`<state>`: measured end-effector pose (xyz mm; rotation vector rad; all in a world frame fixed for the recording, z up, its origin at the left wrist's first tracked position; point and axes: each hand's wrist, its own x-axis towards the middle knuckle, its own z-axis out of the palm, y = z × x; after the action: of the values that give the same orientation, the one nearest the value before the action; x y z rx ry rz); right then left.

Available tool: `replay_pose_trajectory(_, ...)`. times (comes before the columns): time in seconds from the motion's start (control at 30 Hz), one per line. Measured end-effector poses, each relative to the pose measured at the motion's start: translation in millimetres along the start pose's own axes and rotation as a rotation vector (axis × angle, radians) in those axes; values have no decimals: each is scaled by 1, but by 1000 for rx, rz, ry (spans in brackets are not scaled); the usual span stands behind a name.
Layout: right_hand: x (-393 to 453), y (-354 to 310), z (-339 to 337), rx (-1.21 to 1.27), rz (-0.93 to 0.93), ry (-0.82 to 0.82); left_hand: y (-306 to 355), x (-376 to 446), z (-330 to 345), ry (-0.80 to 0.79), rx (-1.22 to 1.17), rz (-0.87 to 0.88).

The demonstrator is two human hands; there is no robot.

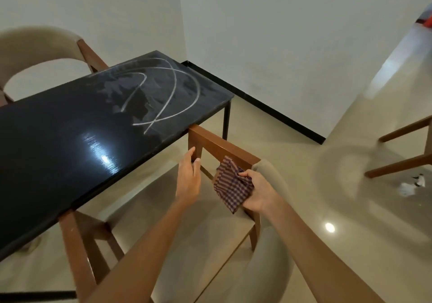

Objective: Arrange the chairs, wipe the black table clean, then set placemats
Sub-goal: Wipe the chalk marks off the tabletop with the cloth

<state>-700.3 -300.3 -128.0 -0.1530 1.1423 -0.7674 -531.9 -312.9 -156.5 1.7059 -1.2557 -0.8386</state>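
A black table (pixel 70 134) fills the left of the view; white chalk arcs and dusty smears (pixel 159 92) cover its far end. A brown wooden chair (pixel 224 148) with beige padding stands against the table's near edge, right under me. My left hand (pixel 188 178) rests on the chair's front upright, fingers curled around the wood. My right hand (pixel 258 191) grips a crumpled purple checked cloth (pixel 231 187) beside the chair's armrest, above the seat.
A second beige chair (pixel 39 52) stands beyond the table at the far left. Wooden legs of a third chair (pixel 402 157) show at the right edge. White scraps (pixel 412 184) lie on the glossy beige floor. White walls with a black skirting (pixel 252 99) close the corner.
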Motion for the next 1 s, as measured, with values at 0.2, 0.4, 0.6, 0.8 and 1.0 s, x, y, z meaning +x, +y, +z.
replay_pose_trajectory(0.2,30,-41,-7,-3,-9,-22,3,21,40,88,-47,-74)
replay_pose_trajectory(0.4,66,-104,-18,-60,-14,-93,16,56,94,173,-95,-113)
replay_pose_trajectory(0.6,101,-179,-11,-107,31,-190,37,104,131,264,-146,-136)
replay_pose_trajectory(0.8,135,-223,25,-206,73,-210,62,148,130,389,-246,-147)
replay_pose_trajectory(1.0,189,-273,72,-263,124,-348,56,206,129,517,-278,-183)
